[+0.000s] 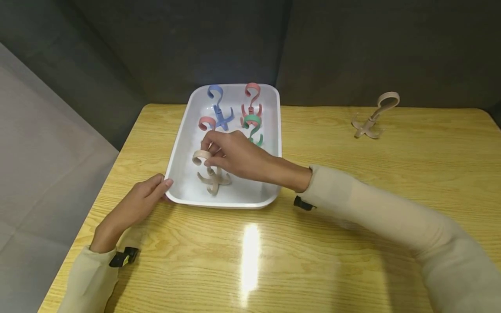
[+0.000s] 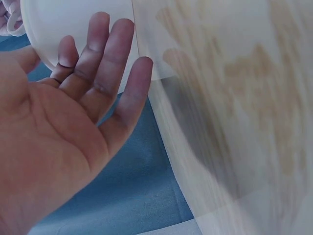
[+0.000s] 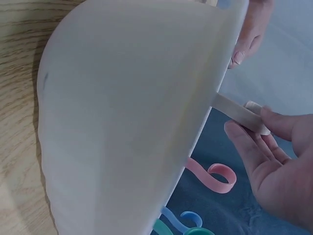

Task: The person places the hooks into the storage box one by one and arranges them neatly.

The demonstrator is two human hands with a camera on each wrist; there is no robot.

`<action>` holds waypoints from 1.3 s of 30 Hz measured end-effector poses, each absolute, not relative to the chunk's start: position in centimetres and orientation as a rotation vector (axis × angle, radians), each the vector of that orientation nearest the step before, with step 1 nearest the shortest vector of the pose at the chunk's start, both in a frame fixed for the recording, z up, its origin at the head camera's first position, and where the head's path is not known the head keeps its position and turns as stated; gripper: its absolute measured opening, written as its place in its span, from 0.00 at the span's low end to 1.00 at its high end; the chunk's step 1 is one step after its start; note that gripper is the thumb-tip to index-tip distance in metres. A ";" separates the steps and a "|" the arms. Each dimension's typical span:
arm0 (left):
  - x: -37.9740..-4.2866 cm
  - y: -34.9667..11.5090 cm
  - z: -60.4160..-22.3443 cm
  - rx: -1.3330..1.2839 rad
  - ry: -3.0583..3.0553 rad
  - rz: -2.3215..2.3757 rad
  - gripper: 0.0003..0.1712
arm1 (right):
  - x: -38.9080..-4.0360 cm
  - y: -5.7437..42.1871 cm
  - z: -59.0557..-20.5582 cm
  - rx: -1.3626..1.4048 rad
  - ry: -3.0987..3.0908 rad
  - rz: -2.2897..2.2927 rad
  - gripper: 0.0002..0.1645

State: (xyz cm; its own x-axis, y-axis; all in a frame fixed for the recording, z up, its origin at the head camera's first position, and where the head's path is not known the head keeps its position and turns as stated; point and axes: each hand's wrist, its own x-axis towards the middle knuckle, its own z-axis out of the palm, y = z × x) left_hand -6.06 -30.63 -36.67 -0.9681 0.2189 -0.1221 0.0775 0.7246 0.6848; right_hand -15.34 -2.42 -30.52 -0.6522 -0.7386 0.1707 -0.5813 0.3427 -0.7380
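Note:
My right hand (image 1: pixel 242 154) reaches over the white tray (image 1: pixel 227 205) and pinches the curled top of a beige hook hanger (image 1: pixel 215 179) between thumb and fingers. This hanger's four-pronged base is at the tray's near end. At the tray's near left corner, my left hand (image 1: pixel 137 202) holds the rim, thumb on the edge and fingers along the outside. Also in the tray are a blue hook hanger (image 1: pixel 222 119), a green one (image 1: pixel 253 120), a pink one (image 1: pixel 252 93) at the far right, and another pink one (image 1: pixel 207 121), partly hidden behind my right hand.
Another beige hook hanger (image 1: pixel 368 127) stands on the wooden table (image 1: pixel 313 269) toward the far right. A dark cloth (image 1: pixel 332 52) hangs behind the table's back edge. The tray's far end lies close to that cloth.

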 end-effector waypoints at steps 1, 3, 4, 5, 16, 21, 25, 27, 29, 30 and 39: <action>-6.1 -30.6 -36.7 0.237 2.734 1.071 0.22 | -15.3 -2.4 -30.6 -1.203 2.404 -1.204 0.12; -6.1 -30.6 -36.6 0.237 2.735 1.069 0.22 | -15.3 -2.3 -30.6 -1.204 2.388 -1.216 0.12; -6.1 -30.6 -36.7 0.237 2.736 1.068 0.22 | -15.3 -2.3 -30.7 -1.206 2.381 -1.220 0.12; -6.1 -30.6 -36.7 0.238 2.737 1.066 0.22 | -15.3 -2.3 -30.7 -1.208 2.376 -1.220 0.12; -6.1 -30.7 -36.8 0.248 2.731 1.076 0.22 | -15.1 -2.3 -30.9 -1.213 2.370 -1.199 0.11; -6.1 -30.7 -36.7 0.241 2.732 1.071 0.22 | -15.1 -2.4 -31.0 -1.225 2.380 -1.192 0.10; -6.1 -30.7 -36.7 0.239 2.730 1.067 0.22 | -15.1 -2.3 -30.9 -1.210 2.386 -1.185 0.12; -6.1 -30.7 -36.7 0.242 2.728 1.067 0.22 | -15.1 -2.2 -31.0 -1.206 2.384 -1.189 0.14; -6.1 -30.7 -36.8 0.245 2.729 1.067 0.22 | -15.1 -2.0 -31.0 -1.212 2.384 -1.193 0.15; -6.1 -30.7 -36.8 0.246 2.729 1.068 0.22 | -15.1 -2.0 -31.1 -1.218 2.384 -1.193 0.15; -6.1 -30.6 -36.7 0.240 2.731 1.076 0.21 | -14.8 -1.3 -31.1 -1.246 2.353 -1.172 0.18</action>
State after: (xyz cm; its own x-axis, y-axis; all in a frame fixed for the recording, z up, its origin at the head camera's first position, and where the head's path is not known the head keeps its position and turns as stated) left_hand -6.06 -30.57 -36.66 -0.9675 0.2214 -0.1223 0.0785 0.7223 0.6871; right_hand -14.76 -1.34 -31.07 -0.6113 -0.7763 0.1540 -0.5905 0.3177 -0.7419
